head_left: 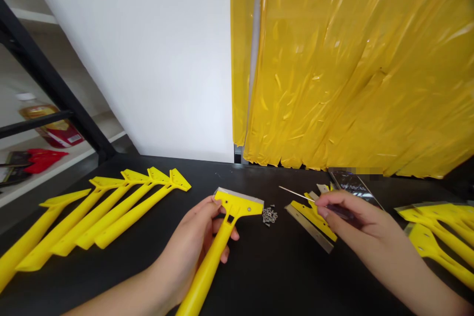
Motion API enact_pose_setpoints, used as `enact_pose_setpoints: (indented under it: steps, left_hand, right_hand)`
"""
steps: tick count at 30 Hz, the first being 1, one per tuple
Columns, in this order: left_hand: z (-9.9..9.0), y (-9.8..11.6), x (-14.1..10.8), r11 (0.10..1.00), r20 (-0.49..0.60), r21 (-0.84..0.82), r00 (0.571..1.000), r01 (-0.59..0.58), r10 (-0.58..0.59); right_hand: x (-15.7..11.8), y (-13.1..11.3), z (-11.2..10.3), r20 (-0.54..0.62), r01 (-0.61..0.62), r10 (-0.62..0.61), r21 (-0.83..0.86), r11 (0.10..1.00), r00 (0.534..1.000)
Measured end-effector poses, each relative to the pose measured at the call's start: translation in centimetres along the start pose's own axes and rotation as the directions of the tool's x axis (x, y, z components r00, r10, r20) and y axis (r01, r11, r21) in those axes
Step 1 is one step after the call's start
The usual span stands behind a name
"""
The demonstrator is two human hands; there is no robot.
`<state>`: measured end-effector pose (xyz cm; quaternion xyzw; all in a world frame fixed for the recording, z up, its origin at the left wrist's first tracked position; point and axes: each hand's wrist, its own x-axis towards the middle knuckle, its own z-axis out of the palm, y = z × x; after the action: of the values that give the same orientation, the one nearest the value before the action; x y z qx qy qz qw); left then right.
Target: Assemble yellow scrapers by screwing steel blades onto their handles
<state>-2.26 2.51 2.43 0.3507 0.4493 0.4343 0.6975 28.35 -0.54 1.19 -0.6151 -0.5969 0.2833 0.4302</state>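
Here's the left hand (pixel 188 252) clenched round a yellow plastic scraper (pixel 232 210), steel blade (pixel 239 195) along its far edge, held over the black surface (pixel 252 269)! Just beside it, a small heap of screws (pixel 269 216); the right hand (pixel 355 217) grips a thin screwdriver (pixel 296 194).

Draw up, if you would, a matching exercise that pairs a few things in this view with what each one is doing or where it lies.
Things:
1. left hand
2. right hand
3. small screws
4. yellow plastic curtain

States:
A. hanging behind the black table
B. holding a thin metal-shafted tool
C. lying in a loose heap between the hands
D. holding a yellow scraper

Pairs: 1-D; 2-B; 3-C; 4-A
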Motion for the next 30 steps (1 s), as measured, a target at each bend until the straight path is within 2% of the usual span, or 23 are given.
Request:
enact_pose_setpoints:
  steps: [6, 12, 22, 30]
  left_hand:
    - [0.1, -0.1, -0.1, 1.000, -0.004, 0.021, 1.000, 0.009, -0.009]
    - [0.2, -0.1, -0.1, 1.000, -0.003, 0.015, 1.000, 0.019, -0.019]
    - [0.4, -0.2, -0.4, 1.000, -0.024, 0.010, 1.000, 0.010, -0.010]
    - [0.3, -0.2, -0.2, 1.000, -0.028, 0.004, 0.999, 0.021, -0.021]
  right_hand:
    - [-0.4, 0.1, 0.0, 0.054, -0.008, 0.002, 0.108, 0.994, 0.999]
    - [-1.1, 0.0, 0.9, 0.158, 0.055, -0.066, 0.073, 0.996, 0.985]
    - [-0.8, 0.7, 1.1, 0.223, 0.118, -0.110, -0.021, 0.993, 0.968]
    - [-0.5, 0.8, 1.4, 0.244, 0.128, -0.123, -0.004, 0.992, 0.962]
